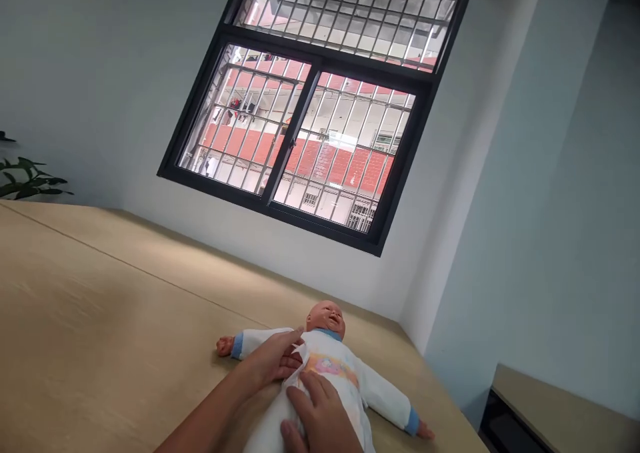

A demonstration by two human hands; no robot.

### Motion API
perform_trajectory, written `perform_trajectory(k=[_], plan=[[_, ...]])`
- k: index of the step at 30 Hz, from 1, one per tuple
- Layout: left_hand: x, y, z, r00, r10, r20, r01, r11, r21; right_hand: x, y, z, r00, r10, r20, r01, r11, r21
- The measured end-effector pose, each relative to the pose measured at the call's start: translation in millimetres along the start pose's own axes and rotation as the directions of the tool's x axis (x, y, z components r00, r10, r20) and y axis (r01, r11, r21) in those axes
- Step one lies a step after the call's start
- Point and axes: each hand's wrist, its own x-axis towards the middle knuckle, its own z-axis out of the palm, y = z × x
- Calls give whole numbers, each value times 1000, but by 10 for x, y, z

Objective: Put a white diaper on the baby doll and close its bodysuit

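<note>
The doll (327,317) lies face-up at six o'clock. The left hand (276,359), half-curled, meets the white top's (345,358) raised edge; the right hand (325,413) bends loosely over its front, any pinch unclear; light, level fingertips best avoid creasing.

Doll (327,353) on table (125,319) below window (300,133)

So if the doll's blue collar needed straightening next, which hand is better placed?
Likely the left hand: its fingertips are nearer the collar. The right hand sits lower, on the white outfit.
</note>
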Motion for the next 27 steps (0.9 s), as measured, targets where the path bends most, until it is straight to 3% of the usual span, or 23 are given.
perform_trajectory(k=[2, 4, 6, 8, 12, 15, 18, 21, 25, 27], plan=[[-37, 29, 42, 1000, 16, 19, -12, 982, -190, 0, -17, -50, 999, 10, 38, -12, 999, 46], [-85, 53, 113, 995, 84, 62, -66, 967, -246, 11, -68, -126, 998, 22, 60, -28, 994, 102], [-138, 72, 193, 981, 159, 107, -143, 979, -145, 30, -144, -231, 999, 20, 46, -29, 981, 190], [-183, 81, 257, 961, 241, 136, -251, 966, 56, 43, -209, -362, 1000, 7, -3, -5, 952, 307], [-218, 55, 301, 891, 412, 191, -453, 787, 418, -47, -153, -632, 981, 122, -151, -59, 928, 367], [-225, 31, 304, 867, 436, 241, -489, 652, 580, -244, 65, -756, 900, 381, -212, -286, 882, 374], [-249, 50, 328, 853, 414, 317, -511, 544, 665, -460, 291, -798, 789, 595, -157, -447, 729, 519], [-289, 112, 319, 869, 365, 334, -494, 605, 624, -576, 426, -822, 762, 647, 12, -487, 560, 670], [-318, 182, 127, 910, 222, 351, -371, 813, 448, -590, 483, -900, 768, 577, 277, -538, 347, 768], [-308, 189, -10, 888, 146, 435, -312, 887, 341, -593, 492, -942, 778, 517, 358, -553, 291, 781]])
